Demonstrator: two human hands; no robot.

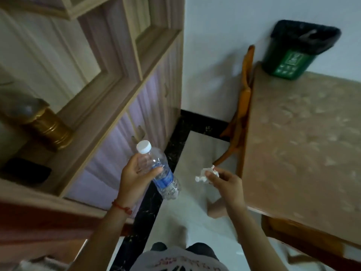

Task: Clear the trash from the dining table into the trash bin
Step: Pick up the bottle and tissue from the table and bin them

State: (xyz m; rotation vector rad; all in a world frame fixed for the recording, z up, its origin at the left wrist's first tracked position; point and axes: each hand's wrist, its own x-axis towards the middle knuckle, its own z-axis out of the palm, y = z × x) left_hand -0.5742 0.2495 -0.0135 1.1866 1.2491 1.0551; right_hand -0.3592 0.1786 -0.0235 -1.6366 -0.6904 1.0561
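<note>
Clear, crinkled plastic bottle in the left hand, glossy blue label just below the fingers, smooth white cap above. Right hand pinches crumpled white paper tissue. Beside it, matt mottled tabletop; beyond, glossy green plastic bin.

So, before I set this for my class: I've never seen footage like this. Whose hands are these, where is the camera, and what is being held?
There is no machine here. A person wears one wide-angle camera on the head, looking forward and down, so the picture bends and tilts. The left hand grips a clear plastic bottle with a white cap. The right hand pinches a crumpled white tissue. The beige dining table is on the right. The green trash bin, lined with a black bag, appears beyond the table's far corner. A wooden cabinet is on the left.
</note>
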